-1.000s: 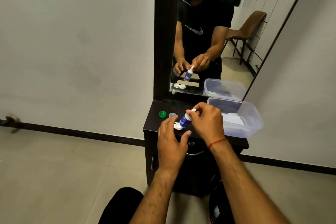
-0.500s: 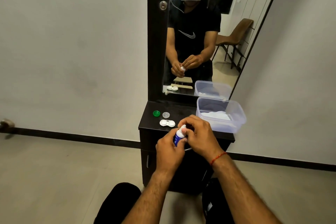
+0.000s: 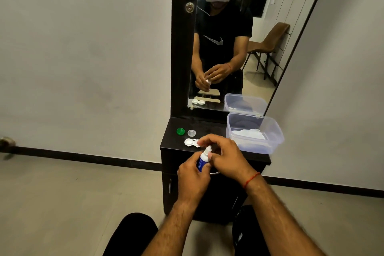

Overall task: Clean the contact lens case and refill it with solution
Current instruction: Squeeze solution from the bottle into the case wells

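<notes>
At the dark table [image 3: 212, 129], both hands are on the solution bottle [image 3: 201, 163].
A clear tub [image 3: 276, 137] sits right of the fingers. The left hand [image 3: 193, 178] has its fingers clamped round the bottle's blue body, and the right hand [image 3: 226, 156] pinches its white tip. The open lens case [image 3: 190, 142] lies just beyond the fingers, with a green cap [image 3: 180, 131] and a clear cap [image 3: 191, 132] farther back.

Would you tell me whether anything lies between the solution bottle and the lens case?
Only the right hand, at the tip of the solution bottle, overlaps the lens case, hiding its right well. The green cap and clear cap lie behind the case.
</notes>
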